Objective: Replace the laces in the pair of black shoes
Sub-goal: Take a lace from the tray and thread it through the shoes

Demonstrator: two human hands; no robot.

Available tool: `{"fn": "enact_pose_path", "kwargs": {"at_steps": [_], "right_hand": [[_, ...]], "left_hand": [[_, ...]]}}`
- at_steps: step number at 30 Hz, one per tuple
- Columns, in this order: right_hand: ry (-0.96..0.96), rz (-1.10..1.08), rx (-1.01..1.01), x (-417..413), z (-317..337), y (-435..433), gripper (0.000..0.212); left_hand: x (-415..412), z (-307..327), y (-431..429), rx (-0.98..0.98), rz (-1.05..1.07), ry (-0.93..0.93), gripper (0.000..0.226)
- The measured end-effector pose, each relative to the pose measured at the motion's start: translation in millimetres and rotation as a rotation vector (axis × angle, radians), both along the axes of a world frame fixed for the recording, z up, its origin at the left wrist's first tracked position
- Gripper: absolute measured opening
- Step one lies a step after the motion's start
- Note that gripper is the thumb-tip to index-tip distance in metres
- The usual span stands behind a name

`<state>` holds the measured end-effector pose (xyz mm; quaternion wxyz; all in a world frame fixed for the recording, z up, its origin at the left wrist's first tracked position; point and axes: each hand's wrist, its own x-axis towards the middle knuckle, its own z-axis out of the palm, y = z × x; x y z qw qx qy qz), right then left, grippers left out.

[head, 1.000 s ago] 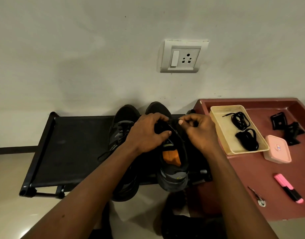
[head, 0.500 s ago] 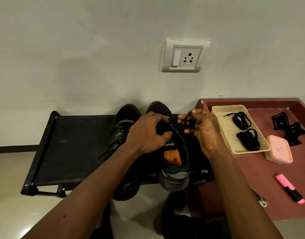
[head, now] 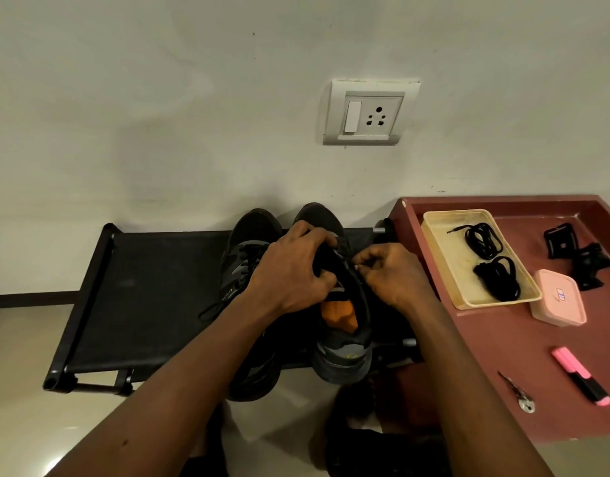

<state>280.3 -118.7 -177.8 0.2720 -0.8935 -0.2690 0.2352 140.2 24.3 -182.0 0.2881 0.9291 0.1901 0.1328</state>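
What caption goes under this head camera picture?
Left hand steadies a black shoe while the right hand pinches its lace; spare laces lie in a tray.

Dim, soft shadows, wide-angle edge distortion.

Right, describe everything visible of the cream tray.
The tray is cream, rectangular and shallow, with a raised rim and rounded corners; it looks like plastic. It lies flat, skewed, at the far left of the maroon table. Two coiled black laces lie inside. A pink box sits by its near right corner.
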Motion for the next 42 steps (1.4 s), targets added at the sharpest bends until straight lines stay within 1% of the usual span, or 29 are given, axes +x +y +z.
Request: {"fn": "enact_pose_path", "kwargs": {"at_steps": [2,4,6,8,10,12,13,15,18,20,22,25,27,29,30,32,35,38,42], "right_hand": [[-0.024,0.003,0.010,-1,0,2,0.015],[-0.042,0.008,0.001,-2,2,2,0.013],[-0.016,-0.016,0.049,-2,4,2,0.010],[0.108,-0.084,0.201,-1,8,2,0.011],[0.314,-0.160,0.409,-1,13,2,0.006],[0.521,-0.165,0.630,1,22,-1,0.012],[0.591,-0.142,0.728,3,28,-4,0.016],[0.631,-0.096,0.856,4,39,-7,0.018],[0.611,-0.075,0.917,-2,53,-6,0.018],[0.685,-0.061,0.965,-8,60,-4,0.020],[0.805,-0.031,1.024,-14,69,1,0.028],[0.985,-0.005,1.108,-20,73,8,0.041],[1.060,-0.017,1.149,-20,73,10,0.047],[1.060,-0.056,1.174,-16,72,8,0.049],[1.030,-0.091,1.176,-13,70,6,0.050],[0.908,-0.194,1.137,-6,63,2,0.048],[0.727,-0.353,1.025,2,48,-3,0.034],[0.745,-0.489,1.019,9,39,-6,0.033],[0.744,-0.584,1.040,12,37,-6,0.033]], "left_hand": [[-1,0,1,0.002,0.001,0.011,0.054],[-1,-1,1,0.005,0.004,0.018,0.054],[-1,-2,1,0.000,0.008,0.026,0.055],[-1,-3,0,-0.001,0.008,0.026,0.057],[0,-3,0,-0.001,0.008,0.025,0.058],[1,-1,0,-0.001,0.019,0.025,0.057],[1,0,0,-0.004,0.025,0.028,0.056],[1,3,-1,-0.011,0.041,0.024,0.052],[1,7,-2,-0.035,0.080,-0.048,0.042],[2,11,-7,-0.117,0.070,-0.146,0.036],[4,16,-15,-0.236,0.023,-0.228,0.031],[7,24,-29,-0.426,-0.040,-0.289,0.022],[6,25,-33,-0.506,-0.043,-0.320,0.014],[6,26,-30,-0.587,-0.034,-0.337,0.012],[5,26,-28,-0.630,-0.027,-0.353,0.014],[2,27,-21,-0.699,0.011,-0.406,0.015],[-2,29,-7,-0.773,0.102,-0.473,0.016],[-9,31,12,-0.771,0.161,-0.485,0.015],[-23,29,39,-0.766,0.290,-0.529,0.015]]}}
